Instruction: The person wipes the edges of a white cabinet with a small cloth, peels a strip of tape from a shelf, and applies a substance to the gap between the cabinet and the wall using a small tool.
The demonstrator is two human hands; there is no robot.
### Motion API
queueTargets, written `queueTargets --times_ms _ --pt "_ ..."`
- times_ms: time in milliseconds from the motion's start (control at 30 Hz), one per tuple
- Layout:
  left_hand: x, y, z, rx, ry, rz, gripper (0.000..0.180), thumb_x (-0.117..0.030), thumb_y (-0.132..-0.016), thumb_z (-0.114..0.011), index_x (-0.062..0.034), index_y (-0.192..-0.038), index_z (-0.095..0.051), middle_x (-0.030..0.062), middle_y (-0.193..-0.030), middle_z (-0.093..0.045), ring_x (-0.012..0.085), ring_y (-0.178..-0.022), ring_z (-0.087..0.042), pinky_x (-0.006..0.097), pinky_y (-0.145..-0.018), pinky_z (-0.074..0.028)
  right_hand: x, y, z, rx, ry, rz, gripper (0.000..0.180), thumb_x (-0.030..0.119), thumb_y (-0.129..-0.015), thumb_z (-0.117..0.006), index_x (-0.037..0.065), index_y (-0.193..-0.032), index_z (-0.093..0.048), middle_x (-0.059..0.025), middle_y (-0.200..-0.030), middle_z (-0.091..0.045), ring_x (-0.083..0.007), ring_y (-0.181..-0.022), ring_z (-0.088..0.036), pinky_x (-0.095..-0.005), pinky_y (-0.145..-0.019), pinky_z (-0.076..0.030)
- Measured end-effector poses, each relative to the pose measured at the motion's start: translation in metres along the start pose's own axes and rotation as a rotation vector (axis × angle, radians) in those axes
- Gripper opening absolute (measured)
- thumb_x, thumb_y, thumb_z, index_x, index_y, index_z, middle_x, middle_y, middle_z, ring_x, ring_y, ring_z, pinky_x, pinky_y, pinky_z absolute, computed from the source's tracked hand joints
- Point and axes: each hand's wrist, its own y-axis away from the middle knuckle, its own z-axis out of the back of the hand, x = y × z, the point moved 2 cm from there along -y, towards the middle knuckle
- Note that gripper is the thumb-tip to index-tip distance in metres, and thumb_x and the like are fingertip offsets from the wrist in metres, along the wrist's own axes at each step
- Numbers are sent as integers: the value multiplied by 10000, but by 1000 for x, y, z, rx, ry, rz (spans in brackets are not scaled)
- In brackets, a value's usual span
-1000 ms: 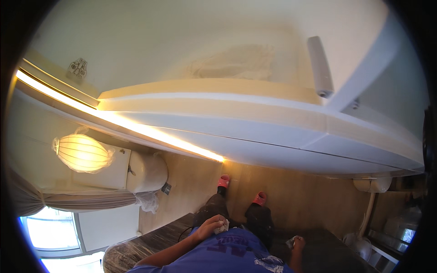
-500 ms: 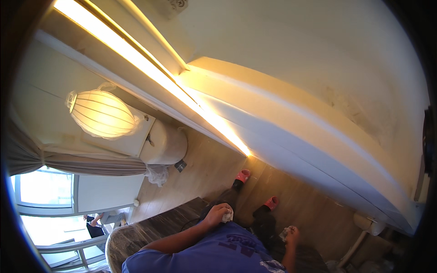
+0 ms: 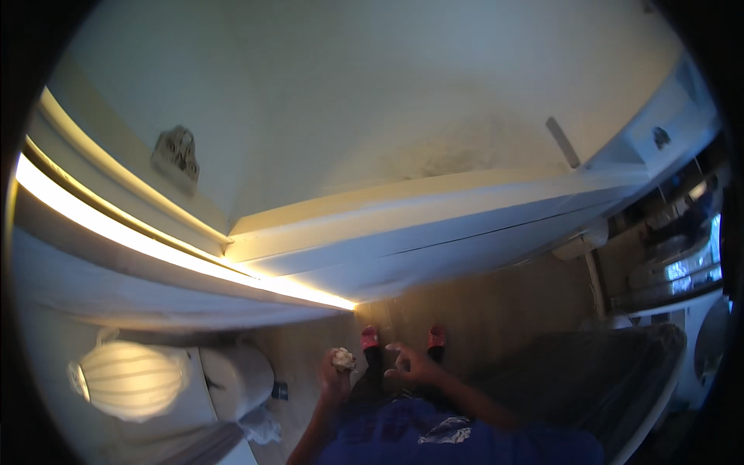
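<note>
Crumpled pale wad (image 3: pixel 344 359) sits pinched in the left hand (image 3: pixel 335 376), in front of the blue shirt (image 3: pixel 372 431); the right hand (image 3: pixel 409 366) is near, fingers spread. Holding seems the present step; moving the wad would call for a secure grip.

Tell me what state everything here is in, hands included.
Left hand: closed around a wad
Wad: crumpled, held
Right hand: fingers partly spread, nothing visible in it
Lamp: lit
Light strip: lit
Red shoes: worn, set apart on the floor
</note>
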Motion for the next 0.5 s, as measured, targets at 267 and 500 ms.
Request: queueTargets --times_ms 267,500 --pt "-44 52 -90 423 297 49 230 -241 -1093 -455 -84 -1249 -518 118 -1229 -596 277 -1153 -604 455 -1021 -486 83 5 -23 -294 121 234 464 388 -953 -731 117 -1309 -605 -154 -990 -742 -321 -894 -740 -442 -791 -554" --pt "-123 129 -92 601 198 38 513 -227 -1033 -562 -49 -1507 -485 168 -1237 -616 262 -1065 -622 407 -930 -503 117 24 13 -300 144 406 323 278 -979 -676 69 -1222 -710 -170 -940 -755 -327 -825 -732 -417 -738 -555"
